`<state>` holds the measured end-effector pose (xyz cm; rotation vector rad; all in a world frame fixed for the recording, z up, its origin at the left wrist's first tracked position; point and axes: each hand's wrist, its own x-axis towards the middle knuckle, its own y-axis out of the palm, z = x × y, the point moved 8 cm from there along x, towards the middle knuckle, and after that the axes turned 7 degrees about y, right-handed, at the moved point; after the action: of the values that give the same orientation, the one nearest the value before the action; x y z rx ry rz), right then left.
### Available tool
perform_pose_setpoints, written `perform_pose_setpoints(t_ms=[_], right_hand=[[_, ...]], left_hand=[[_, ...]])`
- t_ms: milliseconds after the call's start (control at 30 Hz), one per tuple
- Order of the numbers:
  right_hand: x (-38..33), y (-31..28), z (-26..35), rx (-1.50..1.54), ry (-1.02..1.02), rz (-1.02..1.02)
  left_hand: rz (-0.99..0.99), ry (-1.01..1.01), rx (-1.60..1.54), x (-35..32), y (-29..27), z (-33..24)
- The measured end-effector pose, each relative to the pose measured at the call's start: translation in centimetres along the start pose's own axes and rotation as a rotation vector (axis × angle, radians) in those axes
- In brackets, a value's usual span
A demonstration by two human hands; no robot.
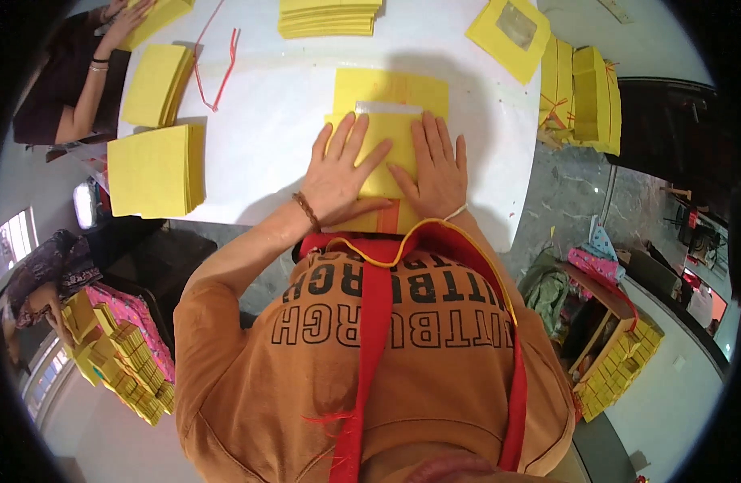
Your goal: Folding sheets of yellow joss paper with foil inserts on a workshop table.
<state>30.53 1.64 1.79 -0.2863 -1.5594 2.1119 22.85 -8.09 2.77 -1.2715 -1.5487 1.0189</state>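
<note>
White table (266, 153), left grip (338, 173) and right grip (439, 173) spread on partly hidden yellow paper (395, 130).

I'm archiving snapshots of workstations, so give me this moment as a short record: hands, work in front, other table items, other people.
Left hand: flat, fingers spread, on the yellow paper piece
Right hand: flat, on the same piece's right side, thumb apart
Beyond the fingertips: clear strip across yellow paper
Table: white-topped
Left side: two yellow stacks, red cord
Far edge: another yellow stack
Other people: a co-worker's hand at yellow paper, upper left
</note>
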Motion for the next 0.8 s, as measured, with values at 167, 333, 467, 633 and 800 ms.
perform_pose_setpoints(t_ms=[167, 333, 467, 633, 800], right_hand=[[0.0, -0.3, -0.2, -0.006, 0.011, -0.014], [1.2, -1.8, -2.9, 0.935, 0.152, 0.268], [0.8, -3.0, -5.9, 1.169, 0.322, 0.075], [-0.5, -1.7, -6.6, 1.031, 0.389, 0.042], [-0.3, -1.4, -4.4, 0.958, 0.263, 0.021]], left_hand=[[0.052, 0.202, 0.203, 0.9, -0.3, -2.4], [0.041, 0.276, 0.521, 1.3, -0.5, -2.8], [0.001, 0.093, -0.248, 3.0, -7.3, 1.7], [-0.397, 0.063, 0.099, 8.2, -15.2, 10.5], [-0.343, 0.089, 0.316, 13.9, -7.3, 21.3]])
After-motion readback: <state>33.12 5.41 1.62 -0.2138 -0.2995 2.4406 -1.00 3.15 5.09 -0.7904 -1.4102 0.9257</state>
